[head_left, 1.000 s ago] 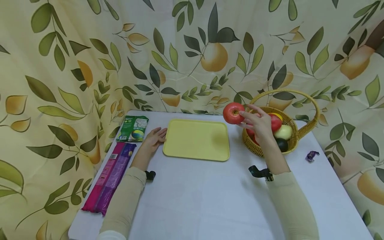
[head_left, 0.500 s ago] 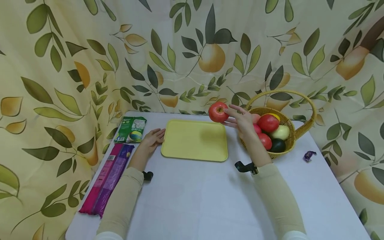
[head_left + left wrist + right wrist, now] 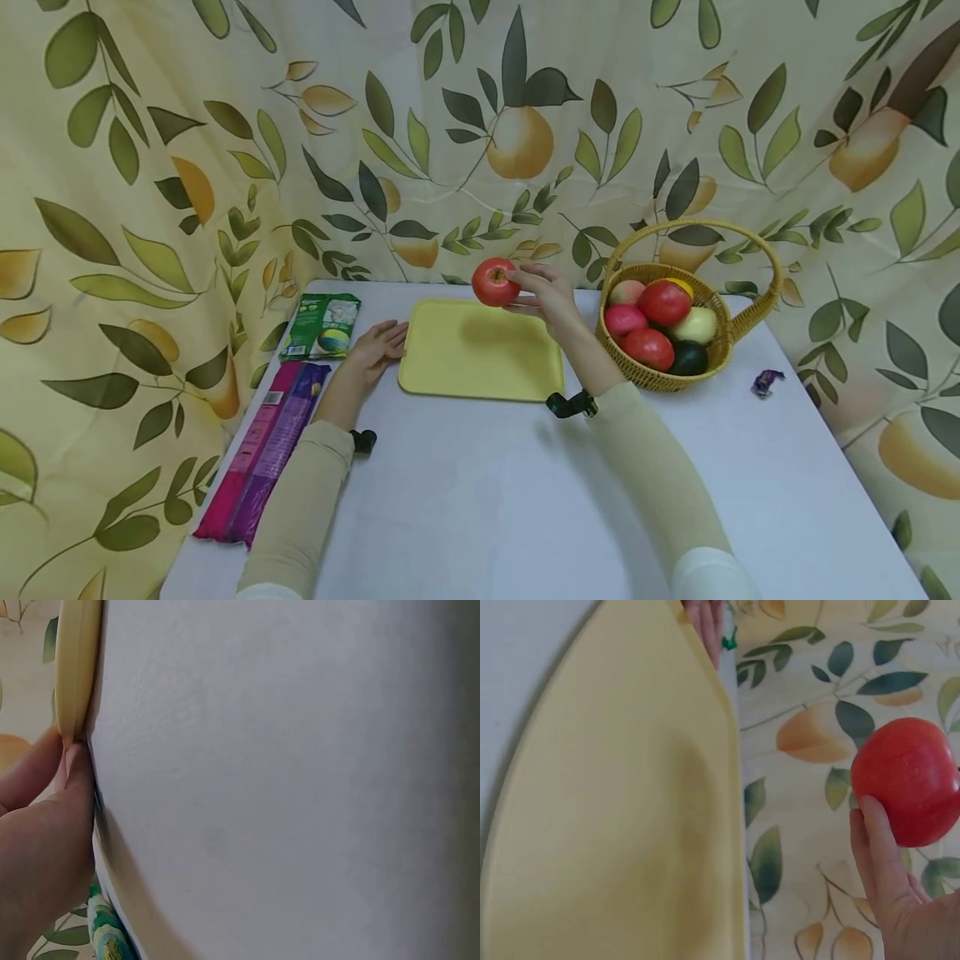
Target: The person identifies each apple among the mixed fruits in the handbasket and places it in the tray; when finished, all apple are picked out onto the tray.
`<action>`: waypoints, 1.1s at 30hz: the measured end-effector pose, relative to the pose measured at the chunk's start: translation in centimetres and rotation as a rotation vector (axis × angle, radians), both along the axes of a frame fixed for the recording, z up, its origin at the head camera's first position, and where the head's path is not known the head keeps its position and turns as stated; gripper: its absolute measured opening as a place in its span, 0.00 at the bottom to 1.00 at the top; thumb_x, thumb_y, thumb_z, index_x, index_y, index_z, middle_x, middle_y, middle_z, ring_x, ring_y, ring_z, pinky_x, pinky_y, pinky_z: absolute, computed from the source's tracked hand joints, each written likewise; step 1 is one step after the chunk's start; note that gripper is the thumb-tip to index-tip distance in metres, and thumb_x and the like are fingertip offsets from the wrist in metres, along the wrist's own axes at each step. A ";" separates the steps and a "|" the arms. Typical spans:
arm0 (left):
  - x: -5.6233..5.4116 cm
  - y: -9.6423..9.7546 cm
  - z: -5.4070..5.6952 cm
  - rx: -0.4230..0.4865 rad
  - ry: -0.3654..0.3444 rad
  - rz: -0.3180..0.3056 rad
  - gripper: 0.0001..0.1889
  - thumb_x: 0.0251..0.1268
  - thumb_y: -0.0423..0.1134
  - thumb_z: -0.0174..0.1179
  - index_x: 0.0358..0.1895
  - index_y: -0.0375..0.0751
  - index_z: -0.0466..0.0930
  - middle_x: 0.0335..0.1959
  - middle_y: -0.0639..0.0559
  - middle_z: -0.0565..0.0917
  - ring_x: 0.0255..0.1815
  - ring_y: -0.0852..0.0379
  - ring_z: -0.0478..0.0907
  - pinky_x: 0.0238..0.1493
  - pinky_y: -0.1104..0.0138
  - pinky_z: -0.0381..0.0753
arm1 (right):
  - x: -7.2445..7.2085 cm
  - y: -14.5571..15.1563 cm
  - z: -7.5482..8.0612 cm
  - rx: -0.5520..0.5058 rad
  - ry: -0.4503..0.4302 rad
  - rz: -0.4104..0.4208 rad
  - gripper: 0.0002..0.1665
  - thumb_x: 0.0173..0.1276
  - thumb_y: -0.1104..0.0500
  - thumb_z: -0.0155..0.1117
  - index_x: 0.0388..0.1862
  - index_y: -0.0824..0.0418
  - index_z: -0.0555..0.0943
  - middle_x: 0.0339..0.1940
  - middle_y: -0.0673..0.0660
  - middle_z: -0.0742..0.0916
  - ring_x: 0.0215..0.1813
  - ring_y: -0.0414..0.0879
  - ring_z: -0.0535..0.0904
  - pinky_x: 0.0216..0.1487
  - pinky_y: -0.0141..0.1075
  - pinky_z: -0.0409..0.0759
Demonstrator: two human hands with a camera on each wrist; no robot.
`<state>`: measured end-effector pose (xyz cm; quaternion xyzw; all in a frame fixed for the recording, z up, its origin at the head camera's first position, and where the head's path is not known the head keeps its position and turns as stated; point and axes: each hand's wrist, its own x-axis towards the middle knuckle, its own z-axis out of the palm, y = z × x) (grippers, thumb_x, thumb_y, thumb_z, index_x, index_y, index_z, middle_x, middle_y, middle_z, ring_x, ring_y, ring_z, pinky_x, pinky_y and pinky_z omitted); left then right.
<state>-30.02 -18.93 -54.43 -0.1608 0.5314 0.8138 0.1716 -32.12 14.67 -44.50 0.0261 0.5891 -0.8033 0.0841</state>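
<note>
My right hand [image 3: 551, 300] holds a red apple [image 3: 495, 282] by its fingertips above the back part of a yellow tray [image 3: 480, 387]. The apple's stem hollow faces the head camera; the right wrist view shows its smooth side and fingers against it. The tray lies flat on the white table. My left hand [image 3: 372, 350] is at the tray's left edge. In the left wrist view, thumb and finger [image 3: 77, 769] pinch the tray's rim [image 3: 75, 667].
A wicker basket [image 3: 609, 354] with a tall handle stands right of the tray, full of several fruits and vegetables. A small purple wrapped candy [image 3: 767, 382] lies farther right. On the left are a green packet [image 3: 321, 325] and a long pink-purple packet [image 3: 262, 450].
My right hand has carried the apple leftward from beside the basket to over the tray, uncovering the basket's contents. My left hand stays at the tray's edge.
</note>
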 end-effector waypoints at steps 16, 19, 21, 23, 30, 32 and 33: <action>0.3 0.1 0.6 -0.053 0.043 -0.045 0.47 0.62 0.06 0.50 0.84 0.38 0.49 0.81 0.38 0.63 0.81 0.46 0.62 0.75 0.62 0.71 | -1.9 -6.1 -4.0 0.118 -0.149 -0.016 0.39 0.63 0.57 0.79 0.69 0.67 0.74 0.62 0.69 0.83 0.43 0.62 0.91 0.55 0.56 0.87; 0.3 0.1 0.6 -0.049 0.038 -0.043 0.48 0.61 0.06 0.50 0.84 0.38 0.49 0.81 0.37 0.63 0.80 0.45 0.63 0.75 0.61 0.71 | -2.3 -7.1 -4.6 0.099 -0.165 -0.019 0.37 0.62 0.58 0.80 0.67 0.67 0.75 0.62 0.68 0.83 0.43 0.63 0.91 0.56 0.58 0.86; 0.4 0.0 0.6 -0.050 0.041 -0.045 0.48 0.61 0.06 0.50 0.83 0.37 0.49 0.81 0.37 0.63 0.80 0.45 0.63 0.75 0.60 0.71 | -2.5 -7.8 -5.0 0.090 -0.171 -0.018 0.37 0.62 0.59 0.80 0.67 0.67 0.75 0.61 0.68 0.83 0.43 0.64 0.90 0.56 0.59 0.85; 0.4 0.0 0.6 -0.048 0.047 -0.052 0.48 0.60 0.05 0.50 0.83 0.37 0.49 0.81 0.36 0.63 0.80 0.44 0.63 0.75 0.60 0.71 | -2.6 -8.3 -5.4 0.088 -0.176 -0.021 0.36 0.63 0.59 0.79 0.67 0.67 0.74 0.61 0.68 0.83 0.43 0.65 0.90 0.57 0.60 0.85; 0.4 0.2 0.4 -0.039 0.072 -0.080 0.48 0.61 0.05 0.48 0.83 0.34 0.46 0.82 0.34 0.60 0.81 0.43 0.60 0.73 0.61 0.73 | -3.1 -9.9 -6.5 0.146 -0.226 -0.066 0.38 0.60 0.57 0.81 0.65 0.66 0.74 0.59 0.66 0.82 0.39 0.57 0.91 0.51 0.53 0.89; 0.3 0.2 0.3 -0.046 0.076 -0.077 0.47 0.61 0.05 0.47 0.83 0.33 0.46 0.82 0.34 0.59 0.82 0.43 0.60 0.72 0.62 0.74 | -3.2 -10.3 -6.7 0.176 -0.228 -0.065 0.39 0.60 0.55 0.81 0.65 0.66 0.75 0.58 0.67 0.83 0.37 0.53 0.91 0.48 0.51 0.90; 0.2 0.1 0.3 -0.045 0.074 -0.072 0.47 0.61 0.05 0.47 0.83 0.33 0.46 0.82 0.34 0.60 0.81 0.43 0.60 0.72 0.62 0.74 | -3.2 -10.5 -6.8 0.192 -0.226 -0.065 0.39 0.60 0.54 0.81 0.66 0.66 0.74 0.57 0.68 0.84 0.37 0.52 0.91 0.47 0.51 0.90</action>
